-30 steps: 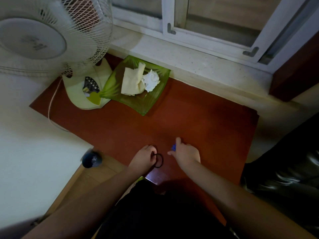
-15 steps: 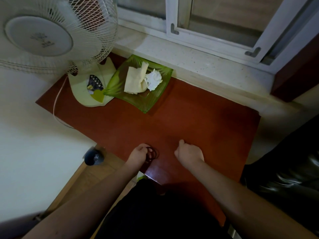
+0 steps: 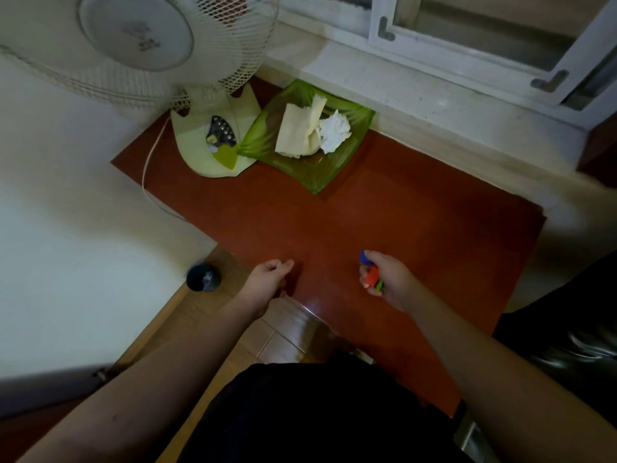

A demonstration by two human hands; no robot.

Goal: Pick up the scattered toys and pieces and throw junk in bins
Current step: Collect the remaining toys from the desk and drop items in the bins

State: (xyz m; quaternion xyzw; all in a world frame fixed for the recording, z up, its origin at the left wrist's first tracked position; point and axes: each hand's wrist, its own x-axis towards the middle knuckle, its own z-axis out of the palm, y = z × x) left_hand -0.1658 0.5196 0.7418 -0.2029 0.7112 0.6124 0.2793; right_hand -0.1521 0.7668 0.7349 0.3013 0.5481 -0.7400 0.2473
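My right hand (image 3: 389,279) hovers over the front of the red table (image 3: 417,228), closed around small toy pieces (image 3: 370,275): a blue one sticks out at the top, an orange-red and a green one show between the fingers. My left hand (image 3: 268,279) is curled shut at the table's front-left edge. The black hair band it closed on earlier is no longer on the table and is hidden inside the fist. At the back stands a green glass dish (image 3: 317,180) holding beige paper (image 3: 297,132) and a crumpled white tissue (image 3: 334,132).
A white table fan (image 3: 140,45) with a pale green base (image 3: 200,158) stands at the back left, its cord (image 3: 147,182) trailing over the table edge. A small dark container (image 3: 202,278) sits on the wooden floor left of my left hand. White furniture (image 3: 83,262) fills the left, a window sill the back.
My left hand closed over the black hair band and lifted it off the table. My right hand turned over and rose, now showing the coloured pieces in it. The view shifted right.
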